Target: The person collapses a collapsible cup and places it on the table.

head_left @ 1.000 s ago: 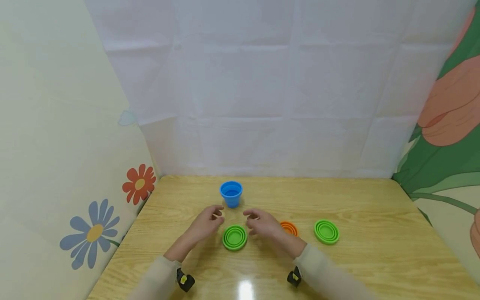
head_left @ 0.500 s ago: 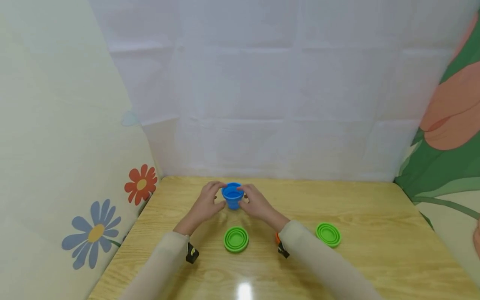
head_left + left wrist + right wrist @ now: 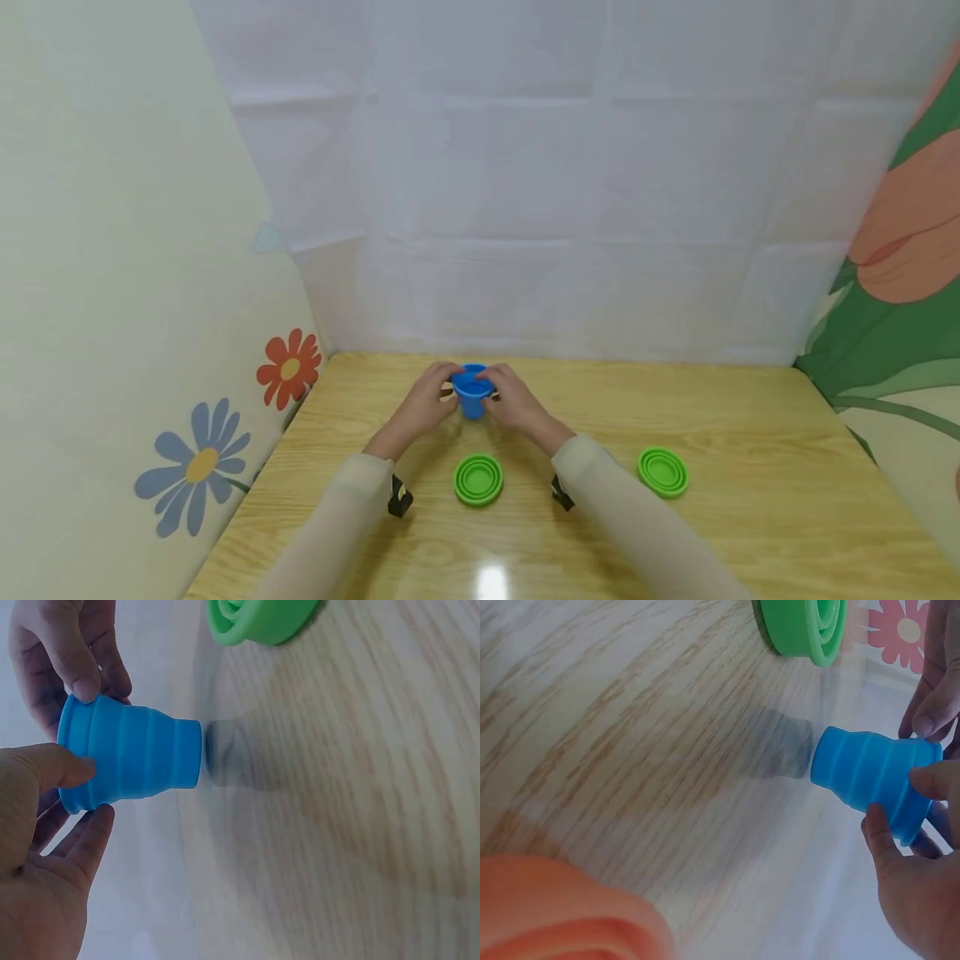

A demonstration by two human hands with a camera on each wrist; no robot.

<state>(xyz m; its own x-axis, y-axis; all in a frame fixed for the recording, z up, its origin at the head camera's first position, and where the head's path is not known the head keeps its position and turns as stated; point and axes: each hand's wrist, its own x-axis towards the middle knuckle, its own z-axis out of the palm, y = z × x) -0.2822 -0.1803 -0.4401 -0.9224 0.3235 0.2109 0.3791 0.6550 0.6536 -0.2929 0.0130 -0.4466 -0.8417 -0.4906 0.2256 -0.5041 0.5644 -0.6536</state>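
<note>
A blue collapsible cup (image 3: 472,402), pulled out to its full stepped height, is upright at the back of the table. My left hand (image 3: 426,404) grips its rim from the left, the thumb on the near side in the left wrist view. From the opposite side my right hand (image 3: 516,402) holds the rim between thumb and fingers. Whether the cup's base (image 3: 191,754) touches the table cannot be told. Nearer to me, between my forearms, lies a flattened green collapsible cup (image 3: 478,480).
Another flattened green cup (image 3: 663,472) lies to the right of my right forearm. An orange collapsible cup (image 3: 570,915) shows in the right wrist view; the right arm hides it in the head view. A white cloth (image 3: 525,208) hangs behind the wooden table (image 3: 750,500).
Both hands have moved forward from beside the near green cup to the blue cup and taken hold of its rim. The right sleeve now covers the orange cup in the head view.
</note>
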